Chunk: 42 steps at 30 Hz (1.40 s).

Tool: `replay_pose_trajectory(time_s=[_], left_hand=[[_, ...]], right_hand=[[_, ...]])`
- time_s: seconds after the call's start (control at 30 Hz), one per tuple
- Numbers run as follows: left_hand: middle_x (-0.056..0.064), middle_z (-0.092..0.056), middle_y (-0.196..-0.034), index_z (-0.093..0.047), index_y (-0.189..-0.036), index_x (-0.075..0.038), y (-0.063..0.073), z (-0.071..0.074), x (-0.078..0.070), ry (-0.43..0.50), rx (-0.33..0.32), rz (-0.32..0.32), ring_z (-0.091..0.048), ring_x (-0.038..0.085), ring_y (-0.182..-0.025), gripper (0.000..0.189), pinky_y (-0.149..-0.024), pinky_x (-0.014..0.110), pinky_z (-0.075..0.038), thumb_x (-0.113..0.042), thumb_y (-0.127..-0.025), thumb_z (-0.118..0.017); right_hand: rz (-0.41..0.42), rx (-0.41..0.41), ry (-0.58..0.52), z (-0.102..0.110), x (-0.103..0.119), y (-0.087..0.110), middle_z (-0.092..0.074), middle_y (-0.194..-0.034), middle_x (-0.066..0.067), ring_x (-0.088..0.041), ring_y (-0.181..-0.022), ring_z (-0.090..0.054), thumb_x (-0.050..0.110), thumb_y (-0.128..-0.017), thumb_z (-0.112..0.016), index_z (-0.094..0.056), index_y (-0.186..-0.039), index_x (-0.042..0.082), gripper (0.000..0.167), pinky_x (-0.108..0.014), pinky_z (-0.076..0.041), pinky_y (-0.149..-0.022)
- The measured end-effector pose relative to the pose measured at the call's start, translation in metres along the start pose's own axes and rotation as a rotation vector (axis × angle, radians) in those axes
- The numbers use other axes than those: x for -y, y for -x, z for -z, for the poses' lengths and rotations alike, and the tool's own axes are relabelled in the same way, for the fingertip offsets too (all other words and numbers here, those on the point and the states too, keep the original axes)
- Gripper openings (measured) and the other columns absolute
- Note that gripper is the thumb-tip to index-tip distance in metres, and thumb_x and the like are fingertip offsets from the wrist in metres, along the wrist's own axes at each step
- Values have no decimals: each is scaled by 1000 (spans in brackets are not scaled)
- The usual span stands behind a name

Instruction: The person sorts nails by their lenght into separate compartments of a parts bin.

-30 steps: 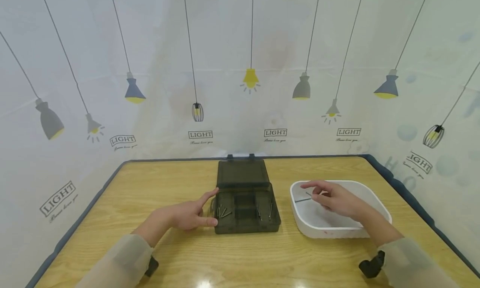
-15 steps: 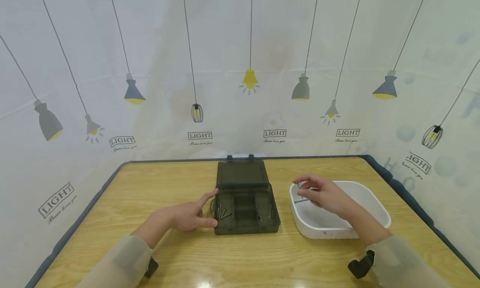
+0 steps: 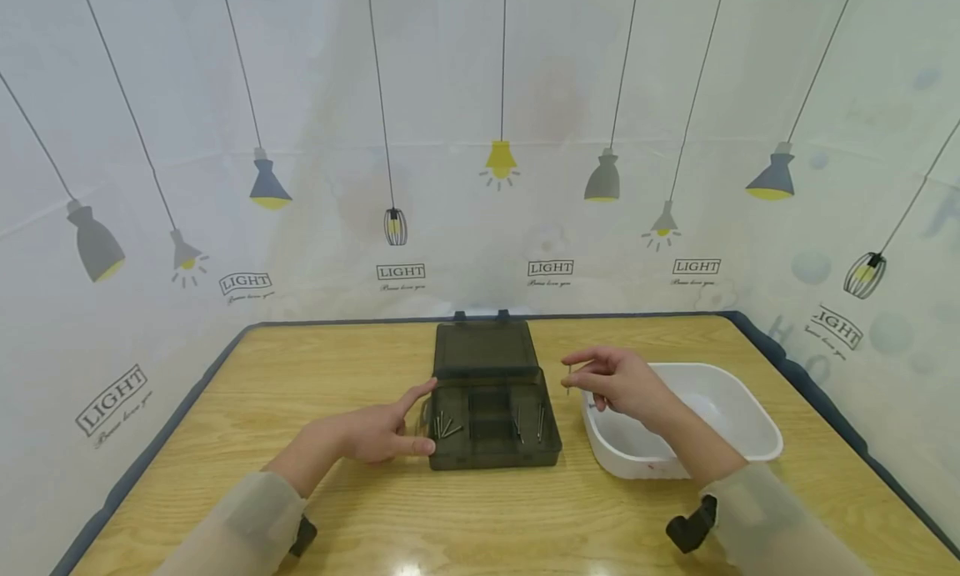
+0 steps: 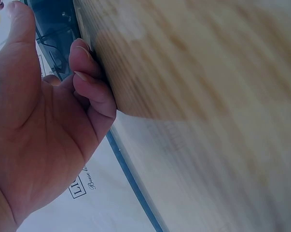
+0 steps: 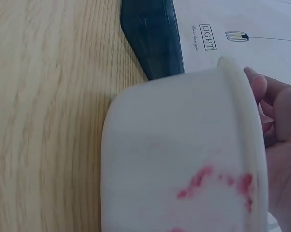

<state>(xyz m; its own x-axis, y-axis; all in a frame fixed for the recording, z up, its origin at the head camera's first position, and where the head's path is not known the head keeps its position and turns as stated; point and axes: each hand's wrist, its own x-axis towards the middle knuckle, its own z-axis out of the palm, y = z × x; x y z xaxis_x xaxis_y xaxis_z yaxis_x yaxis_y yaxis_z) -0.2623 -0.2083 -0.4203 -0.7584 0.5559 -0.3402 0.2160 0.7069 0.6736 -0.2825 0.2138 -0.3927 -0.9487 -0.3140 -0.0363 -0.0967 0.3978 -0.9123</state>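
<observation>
A dark translucent compartment box (image 3: 495,458) stands with its lid (image 3: 486,348) laid back. Thin metal nails (image 3: 447,426) lie in its left compartment, and a few more nails (image 3: 540,423) on the right. My left hand (image 3: 375,430) touches the box's left side, index finger at the rear and thumb near the front corner; its other fingers are loosely bent in the left wrist view. My right hand (image 3: 618,383) pinches a thin metal nail (image 3: 568,380) upright between thumb and index finger, over the left rim of a white tray (image 3: 637,468).
Red marks (image 5: 203,181) show on the tray's outer wall. All stands on a wooden table (image 3: 465,518), whose back and sides meet a white curtain (image 3: 465,76) printed with lamps. A small dark piece (image 3: 592,406) lies inside the tray by its left wall.
My right hand has moved left from over the tray's interior to its left rim, bringing the pinched nail with it. The left hand and the box have stayed in place.
</observation>
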Motion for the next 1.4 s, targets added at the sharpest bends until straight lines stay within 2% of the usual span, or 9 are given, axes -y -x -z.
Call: replay_pose_trajectory(time_s=[0.13,0.27,0.4,0.67,0.93,1.27,1.4], left_hand=[[5,-63,-74,5,-178,-33,1,0,-1,-19,-3,0,-55,18,-61,107,-67,36,-50,-55,-106,-70],[6,-65,-75,6,-178,-32,1,-1,-1,-23,-2,-1,-57,18,-62,107,-68,36,-51,-55,-106,-70],[6,-65,-75,6,-178,-33,1,-1,-1,-11,1,0,-57,18,-62,107,-68,37,-51,-56,-106,-70],[5,-63,-74,6,-178,-35,0,-1,0,-4,-2,1,-55,18,-61,107,-67,37,-50,-55,-106,-70],[6,-64,-74,5,-178,-33,1,-1,-1,-9,-3,-2,-56,18,-62,107,-68,37,-50,-55,-106,-71],[6,-63,-73,5,-178,-32,1,1,-1,-8,-1,-5,-55,18,-61,107,-67,36,-49,-56,-106,-70],[5,-62,-72,5,-178,-32,1,1,-1,-11,-2,-13,-54,17,-60,107,-66,36,-49,-56,-106,-70]], right_hand=[[-10,2,3,-8,4,-3,-82,-105,-9,-11,-60,-57,23,-105,-78,-72,-139,9,37,-24,-38,-51],[-21,9,16,-13,6,-8,-83,-113,-15,-12,-58,-60,23,-106,-76,-72,-137,10,34,-24,-36,-49],[-35,21,21,-16,8,-11,-83,-112,-14,-12,-56,-62,22,-106,-76,-71,-136,8,33,-24,-34,-47],[-27,78,62,-20,13,-14,-83,-113,-16,-17,-60,-68,23,-104,-77,-69,-134,2,37,-25,-43,-46],[-28,141,84,-24,16,-15,-82,-115,-19,-21,-64,-73,19,-107,-73,-69,-133,-1,33,-22,-42,-46],[-39,144,101,-20,18,-14,-82,-119,-18,-23,-67,-74,22,-109,-70,-68,-135,0,34,-24,-44,-47],[-33,120,107,-14,16,-12,-81,-120,-19,-21,-66,-71,25,-109,-70,-69,-135,2,35,-26,-44,-48]])
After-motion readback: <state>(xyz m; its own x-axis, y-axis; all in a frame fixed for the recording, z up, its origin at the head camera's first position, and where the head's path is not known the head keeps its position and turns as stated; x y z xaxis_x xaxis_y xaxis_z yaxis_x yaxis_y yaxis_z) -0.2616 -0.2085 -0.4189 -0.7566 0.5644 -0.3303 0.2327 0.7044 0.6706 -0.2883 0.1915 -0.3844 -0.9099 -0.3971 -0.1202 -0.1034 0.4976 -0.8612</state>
